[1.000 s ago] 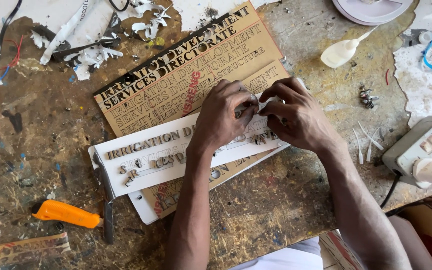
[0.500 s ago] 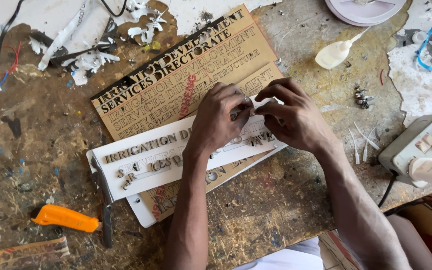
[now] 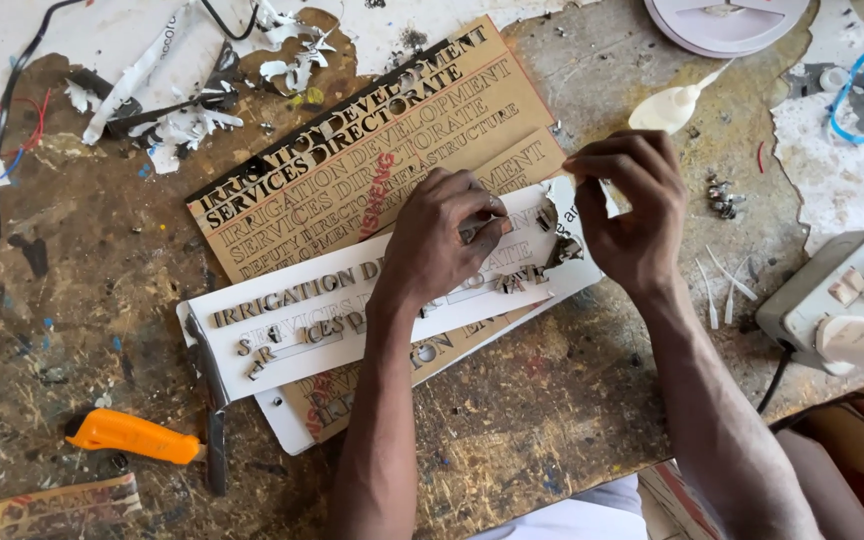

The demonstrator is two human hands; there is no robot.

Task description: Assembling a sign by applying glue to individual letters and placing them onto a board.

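A white sign panel [image 3: 292, 320] with small dark cut-out letters lies on a brown lettered board [image 3: 372, 140] on the stained workbench [image 3: 72, 300]. My left hand [image 3: 442, 240] rests on the middle of the panel. Its thumb and fingertips are closed around a small grey letter piece [image 3: 480, 230]. My right hand [image 3: 632, 210] is raised just past the panel's right end, thumb and forefinger pinched on a tiny white scrap. Loose letters [image 3: 562, 250] sit on the panel between the two hands.
An orange-handled knife [image 3: 132, 435] lies at the lower left. A white squeeze bottle [image 3: 667, 105] and small metal bits [image 3: 722, 195] lie at the upper right. A grey power socket block [image 3: 832, 295] sits at the right edge. Wires and white scraps [image 3: 182, 120] are at the top left.
My right hand has lifted up and to the right, away from my left hand. My left hand stays on the panel.
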